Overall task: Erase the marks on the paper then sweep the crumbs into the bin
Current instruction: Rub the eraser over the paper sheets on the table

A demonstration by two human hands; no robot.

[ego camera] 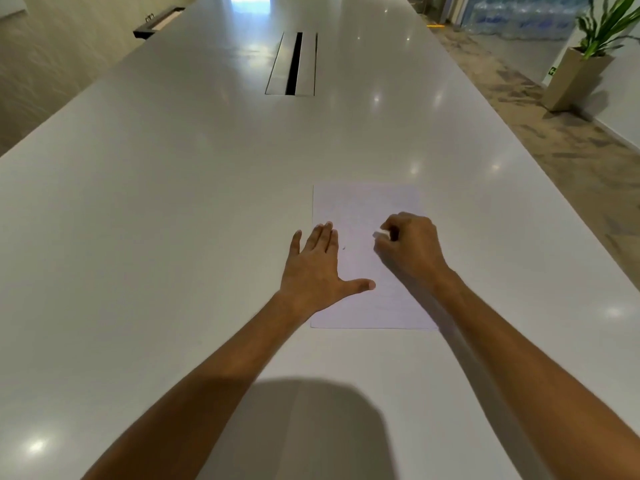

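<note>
A white sheet of paper (360, 209) lies flat on the long white table (173, 202), right of centre. My left hand (317, 268) presses flat on the paper's left edge, fingers straight and thumb spread across the sheet. My right hand (410, 247) hovers over the paper's right half with fingers curled, pinching a small white eraser (381, 234) at its fingertips. A tiny dark speck (343, 248) sits on the paper between the hands. Pencil marks on the sheet are too faint to make out. No bin is in view.
A metal cable hatch with a dark slot (294, 64) is set into the table farther ahead. A dark object (157, 22) sits at the far left edge. Right of the table are carpeted floor and a potted plant (585, 64).
</note>
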